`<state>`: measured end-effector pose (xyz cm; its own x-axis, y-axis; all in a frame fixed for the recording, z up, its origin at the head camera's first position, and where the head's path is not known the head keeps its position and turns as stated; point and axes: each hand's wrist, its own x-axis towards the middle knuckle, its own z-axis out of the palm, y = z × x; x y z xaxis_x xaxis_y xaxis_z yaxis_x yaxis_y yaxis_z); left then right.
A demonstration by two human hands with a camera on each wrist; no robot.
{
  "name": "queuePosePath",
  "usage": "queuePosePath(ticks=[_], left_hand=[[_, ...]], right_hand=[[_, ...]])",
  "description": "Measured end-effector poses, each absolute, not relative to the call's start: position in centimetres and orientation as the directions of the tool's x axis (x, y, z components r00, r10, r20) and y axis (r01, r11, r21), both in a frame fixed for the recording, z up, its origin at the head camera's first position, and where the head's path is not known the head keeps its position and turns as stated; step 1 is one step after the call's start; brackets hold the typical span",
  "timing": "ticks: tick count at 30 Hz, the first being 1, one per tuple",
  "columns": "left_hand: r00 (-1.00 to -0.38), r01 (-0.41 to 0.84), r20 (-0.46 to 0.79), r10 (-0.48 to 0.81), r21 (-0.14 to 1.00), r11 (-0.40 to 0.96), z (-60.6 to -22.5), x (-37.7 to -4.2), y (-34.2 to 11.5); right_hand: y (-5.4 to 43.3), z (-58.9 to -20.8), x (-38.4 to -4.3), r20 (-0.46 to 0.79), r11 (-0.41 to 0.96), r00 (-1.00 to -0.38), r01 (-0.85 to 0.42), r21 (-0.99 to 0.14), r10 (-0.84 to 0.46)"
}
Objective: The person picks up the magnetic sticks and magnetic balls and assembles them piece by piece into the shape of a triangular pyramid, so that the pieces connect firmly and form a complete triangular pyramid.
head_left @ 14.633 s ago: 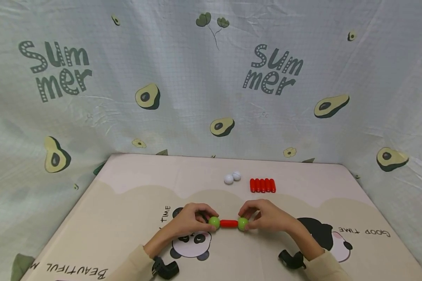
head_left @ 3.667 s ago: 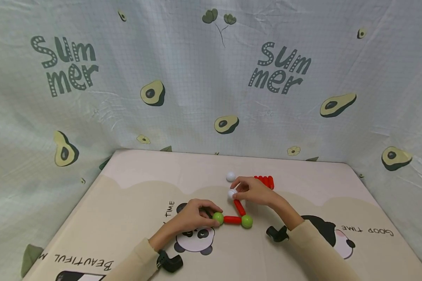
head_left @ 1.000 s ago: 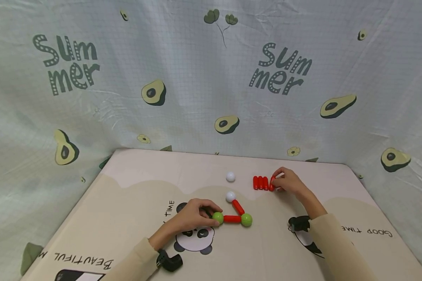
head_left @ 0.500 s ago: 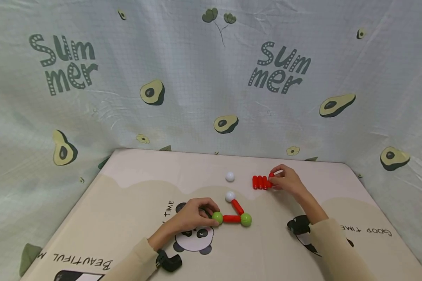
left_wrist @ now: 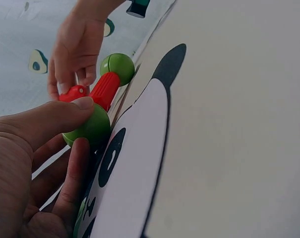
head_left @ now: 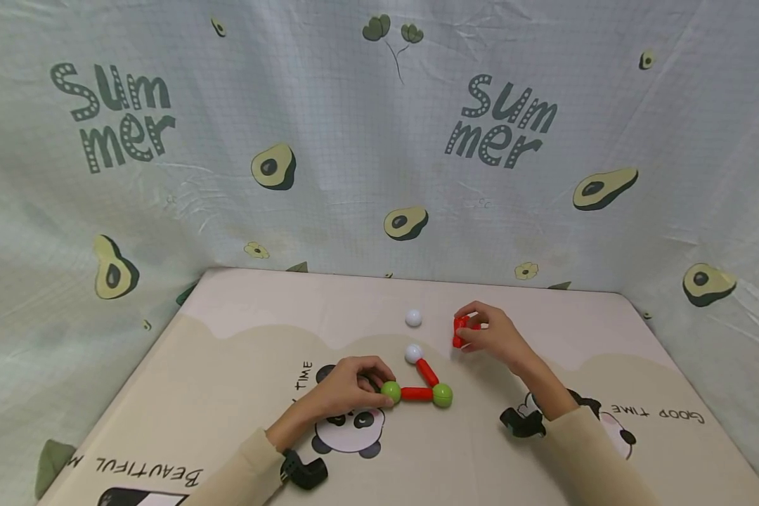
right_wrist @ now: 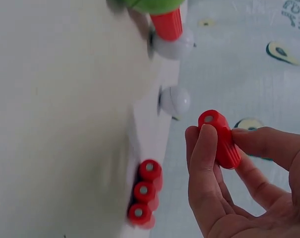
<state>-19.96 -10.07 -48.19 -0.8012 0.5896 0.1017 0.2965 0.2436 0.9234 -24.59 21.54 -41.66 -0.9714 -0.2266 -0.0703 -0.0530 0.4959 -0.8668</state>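
Observation:
My left hand [head_left: 353, 386] pinches a green ball [left_wrist: 92, 126] between thumb and fingers, close to the mat. That ball is joined by a red magnetic rod [head_left: 417, 394] to a second green ball [head_left: 443, 396]. From there another red rod slants back to a white ball [head_left: 414, 353]. My right hand [head_left: 493, 336] holds a loose red magnetic rod [right_wrist: 221, 141] by thumb and fingertips, its round metal end showing in the right wrist view. Three more red rods [right_wrist: 144, 191] lie side by side below it, partly hidden by the hand in the head view.
A single white ball [head_left: 414, 318] lies behind the joined pieces, left of the rods. The table mat [head_left: 228, 393] carries printed pandas and lettering. An avocado-print curtain [head_left: 329, 211] rises behind the table's back edge.
Earlier the second rod and white ball joined the green-ended piece. Over the last second my right hand took the rightmost rod from the row and moved left with it; my left hand stayed put.

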Motion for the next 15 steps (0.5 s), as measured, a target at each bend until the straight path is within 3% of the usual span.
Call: queuePosePath(ticks=[15], left_hand=[[-0.806,0.29,0.094,0.584,0.924,0.25,-48.1,-20.0,-10.0]], right_hand=[[17.7,-42.3,-22.7,-0.071,0.416,-0.935,-0.085,-0.905,-0.346]])
